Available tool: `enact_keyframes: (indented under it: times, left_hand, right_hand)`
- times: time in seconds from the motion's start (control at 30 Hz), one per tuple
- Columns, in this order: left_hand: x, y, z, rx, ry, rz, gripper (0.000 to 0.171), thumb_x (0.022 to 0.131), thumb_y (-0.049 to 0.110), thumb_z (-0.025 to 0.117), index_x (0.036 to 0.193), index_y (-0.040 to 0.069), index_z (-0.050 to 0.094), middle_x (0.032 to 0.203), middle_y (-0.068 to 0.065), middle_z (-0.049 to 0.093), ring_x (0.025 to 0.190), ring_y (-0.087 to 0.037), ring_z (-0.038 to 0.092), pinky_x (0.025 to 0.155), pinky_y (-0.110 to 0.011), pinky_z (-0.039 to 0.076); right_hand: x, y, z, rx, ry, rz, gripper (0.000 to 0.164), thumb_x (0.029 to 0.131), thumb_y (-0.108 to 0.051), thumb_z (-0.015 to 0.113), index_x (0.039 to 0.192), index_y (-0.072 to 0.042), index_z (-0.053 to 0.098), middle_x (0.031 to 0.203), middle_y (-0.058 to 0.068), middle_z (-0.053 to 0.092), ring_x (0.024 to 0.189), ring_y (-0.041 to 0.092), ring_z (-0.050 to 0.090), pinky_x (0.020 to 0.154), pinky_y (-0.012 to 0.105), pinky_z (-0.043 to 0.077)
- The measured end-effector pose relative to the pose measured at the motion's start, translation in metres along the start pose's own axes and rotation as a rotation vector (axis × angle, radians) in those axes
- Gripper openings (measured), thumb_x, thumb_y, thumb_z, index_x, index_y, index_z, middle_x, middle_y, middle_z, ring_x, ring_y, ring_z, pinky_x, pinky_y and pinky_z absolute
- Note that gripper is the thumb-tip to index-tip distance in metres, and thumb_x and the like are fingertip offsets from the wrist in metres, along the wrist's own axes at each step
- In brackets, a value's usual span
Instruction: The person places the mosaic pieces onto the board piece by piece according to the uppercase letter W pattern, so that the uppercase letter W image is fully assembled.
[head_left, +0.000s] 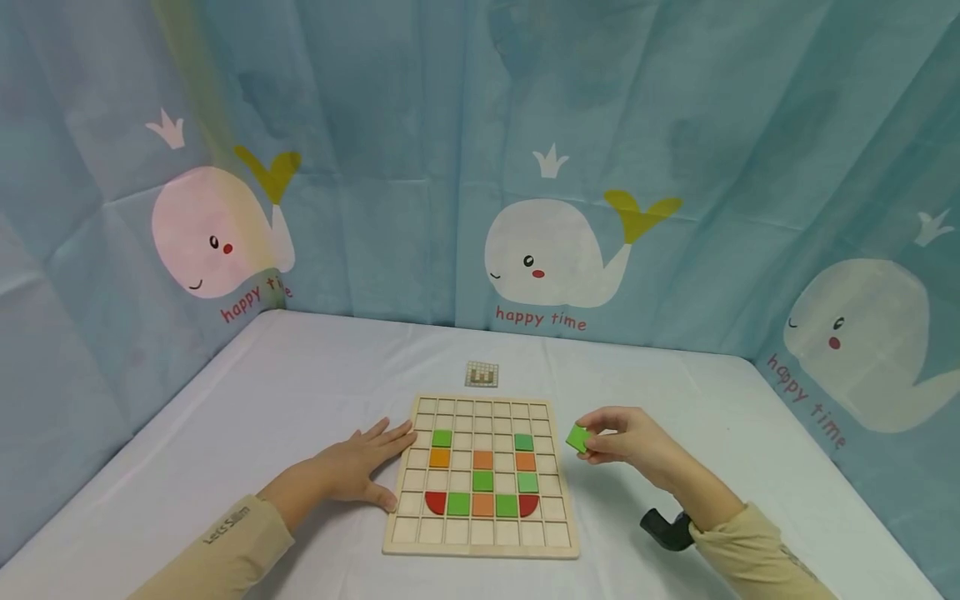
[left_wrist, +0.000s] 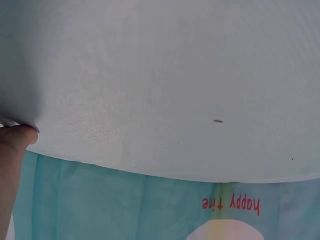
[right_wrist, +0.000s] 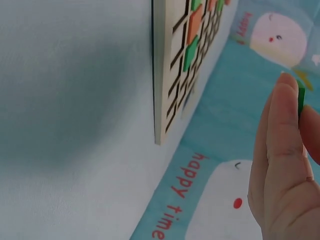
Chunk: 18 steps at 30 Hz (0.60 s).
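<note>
My right hand (head_left: 628, 440) pinches a green square tile (head_left: 577, 438) between thumb and fingers, just off the right side of a wooden grid board (head_left: 480, 551). In the right wrist view the tile (right_wrist: 301, 98) shows edge-on between the fingers. Green and orange square tiles, such as one orange tile (head_left: 439, 457), sit in the board's cells, with a red rounded tile (head_left: 436, 502) and another red one (head_left: 528, 505) in a lower row. My left hand (head_left: 354, 468) rests with spread fingers at the board's left edge; the left wrist view catches only part of it.
Behind the board lies a small card (head_left: 482, 374) printed with a grid pattern. A black curved object (head_left: 664, 531) is by the right wrist, partly hidden by the sleeve. White cloth (head_left: 337, 367) covers the table, and a blue whale-print curtain (head_left: 390, 233) hangs around it.
</note>
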<state>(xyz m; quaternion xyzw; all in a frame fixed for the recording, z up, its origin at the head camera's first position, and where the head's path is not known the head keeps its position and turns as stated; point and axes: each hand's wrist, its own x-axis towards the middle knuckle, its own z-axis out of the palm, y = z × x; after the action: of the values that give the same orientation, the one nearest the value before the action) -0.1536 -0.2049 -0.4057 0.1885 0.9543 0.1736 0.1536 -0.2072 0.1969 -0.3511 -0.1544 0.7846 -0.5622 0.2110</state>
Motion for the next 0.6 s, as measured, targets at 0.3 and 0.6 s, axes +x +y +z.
enact_keyframes:
  times: [0.3,0.6]
  left_hand:
    - [0.0,-0.001,0.0,0.003,0.001,-0.003,0.103,0.071,0.058,0.074,0.153,0.011,0.031,0.161,-0.006,0.021,0.146,-0.038,0.011,0.112,-0.061,0.018]
    - [-0.001,-0.001,-0.001,-0.004,0.005,0.009,0.104,0.071,0.058,0.074,0.153,0.01,0.031,0.16,-0.007,0.021,0.146,-0.039,0.011,0.112,-0.062,0.018]
  right_hand:
    - [0.008,-0.003,0.018,0.005,0.0,-0.034,0.03,0.092,0.002,0.063,0.116,0.017,0.055,0.096,0.013,0.064,0.079,0.017,0.068,0.076,0.032,0.058]
    - [0.018,-0.003,0.038,0.024,0.022,-0.031,0.03,0.09,0.005,0.064,0.117,0.015,0.056,0.088,0.009,0.057,0.077,0.019,0.069,0.076,0.034,0.058]
